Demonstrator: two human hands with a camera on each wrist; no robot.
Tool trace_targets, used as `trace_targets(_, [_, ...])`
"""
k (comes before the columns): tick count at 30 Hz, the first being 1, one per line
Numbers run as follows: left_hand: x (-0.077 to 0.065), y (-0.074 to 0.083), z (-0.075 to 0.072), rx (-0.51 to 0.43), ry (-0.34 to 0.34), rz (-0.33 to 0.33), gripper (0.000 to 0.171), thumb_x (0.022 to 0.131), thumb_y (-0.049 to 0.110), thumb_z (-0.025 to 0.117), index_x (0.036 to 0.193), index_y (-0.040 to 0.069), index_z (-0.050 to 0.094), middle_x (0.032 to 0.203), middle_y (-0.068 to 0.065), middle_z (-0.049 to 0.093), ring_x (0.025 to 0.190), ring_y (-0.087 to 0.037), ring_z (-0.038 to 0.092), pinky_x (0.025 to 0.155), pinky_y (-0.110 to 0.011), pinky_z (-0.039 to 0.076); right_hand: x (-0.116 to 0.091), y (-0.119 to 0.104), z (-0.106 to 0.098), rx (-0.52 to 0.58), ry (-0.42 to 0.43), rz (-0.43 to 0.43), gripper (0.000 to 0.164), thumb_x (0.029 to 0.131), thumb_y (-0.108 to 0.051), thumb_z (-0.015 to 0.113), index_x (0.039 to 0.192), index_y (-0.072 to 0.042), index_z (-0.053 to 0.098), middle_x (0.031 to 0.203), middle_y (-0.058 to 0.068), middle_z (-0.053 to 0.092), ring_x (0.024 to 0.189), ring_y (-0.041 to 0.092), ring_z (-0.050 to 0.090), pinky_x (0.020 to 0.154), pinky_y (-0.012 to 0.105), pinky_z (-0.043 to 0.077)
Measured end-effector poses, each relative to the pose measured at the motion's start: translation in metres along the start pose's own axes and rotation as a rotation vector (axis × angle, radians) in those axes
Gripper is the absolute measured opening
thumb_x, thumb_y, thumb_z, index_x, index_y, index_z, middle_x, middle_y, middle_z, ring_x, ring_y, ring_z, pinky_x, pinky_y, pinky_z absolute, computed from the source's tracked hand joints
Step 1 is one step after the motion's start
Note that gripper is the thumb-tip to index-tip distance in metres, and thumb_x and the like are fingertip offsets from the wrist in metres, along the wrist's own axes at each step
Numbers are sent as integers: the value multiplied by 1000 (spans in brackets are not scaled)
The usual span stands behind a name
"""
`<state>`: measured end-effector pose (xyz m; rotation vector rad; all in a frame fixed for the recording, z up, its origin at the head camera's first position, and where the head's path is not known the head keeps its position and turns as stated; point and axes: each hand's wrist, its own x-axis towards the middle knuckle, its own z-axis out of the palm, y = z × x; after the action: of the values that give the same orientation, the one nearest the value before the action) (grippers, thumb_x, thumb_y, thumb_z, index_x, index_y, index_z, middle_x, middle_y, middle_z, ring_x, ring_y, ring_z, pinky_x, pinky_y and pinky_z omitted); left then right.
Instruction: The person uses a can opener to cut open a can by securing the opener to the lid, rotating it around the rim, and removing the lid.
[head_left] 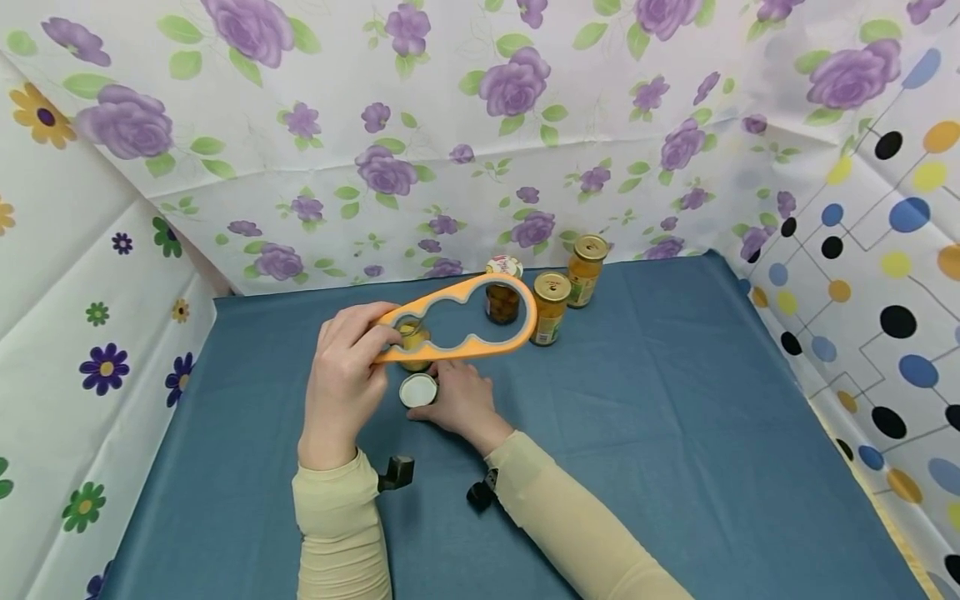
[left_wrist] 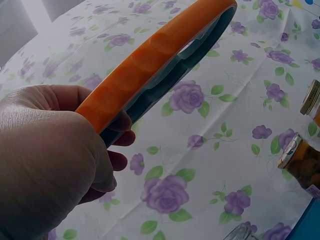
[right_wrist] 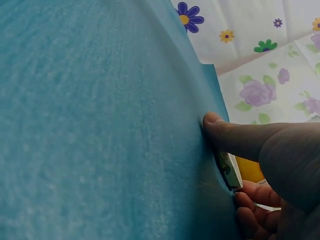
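My left hand (head_left: pixel 345 375) grips the narrow end of an orange jar opener (head_left: pixel 531 315) with a grey scalloped inner edge, raised above the table. In the left wrist view the opener (left_wrist: pixel 145 65) slants up and away from the fingers. Low at the table, my right hand (head_left: pixel 467 402) holds a jar lid (head_left: pixel 418 391) between thumb and fingers, its white inside facing up. Just behind the lid stands a lidless glass jar (head_left: pixel 414 343) with yellow contents, partly covered by the opener and left fingers. The right wrist view shows the lid (right_wrist: pixel 229 172) edge-on beside the thumb.
A jar of dark contents (head_left: pixel 501 307) with a patterned lid stands behind the opener's wide end. To its right are two gold-lidded jars, one nearer (head_left: pixel 549 318) and one farther back (head_left: pixel 585 279). Flowered cloth (head_left: pixel 390 175) hangs behind the blue-covered table (head_left: pixel 637 400).
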<state>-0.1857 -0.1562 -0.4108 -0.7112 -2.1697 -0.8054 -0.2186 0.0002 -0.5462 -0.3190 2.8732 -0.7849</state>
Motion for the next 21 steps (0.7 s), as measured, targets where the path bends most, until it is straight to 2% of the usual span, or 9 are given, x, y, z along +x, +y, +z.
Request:
trace_targets(7, [0, -1, 1, -5, 0, 0, 36, 86, -29, 58, 87, 3, 74, 121, -16, 73, 114, -38, 65, 93, -54, 47, 0, -1, 4, -16, 12, 2, 66, 79, -60, 91, 126, -21, 67, 117, 1, 65, 100, 24, 62, 87, 57, 50])
trace_targets(12, [0, -2, 3, 12, 25, -7, 38, 83, -31, 57, 88, 2, 74, 121, -17, 73, 111, -40, 66, 93, -56, 48, 1, 0, 3, 2, -3, 14, 67, 79, -59, 92, 127, -21, 66, 116, 0, 65, 100, 23, 61, 86, 54, 49])
trace_targets(16, [-1, -2, 9, 23, 84, -49, 38, 82, -33, 57, 89, 0, 73, 121, -18, 73, 107, -42, 66, 92, -56, 49, 0, 4, 0, 74, -38, 37, 69, 83, -58, 89, 136, -19, 65, 113, -1, 65, 101, 21, 61, 88, 51, 49])
trace_targets(21, [1, -2, 15, 16, 143, -105, 37, 83, -33, 57, 88, 0, 73, 120, -18, 73, 104, -43, 65, 97, -56, 50, -1, 17, -11, 268, -62, 4, 67, 91, -44, 86, 146, -13, 62, 112, 1, 66, 96, 18, 62, 87, 44, 51])
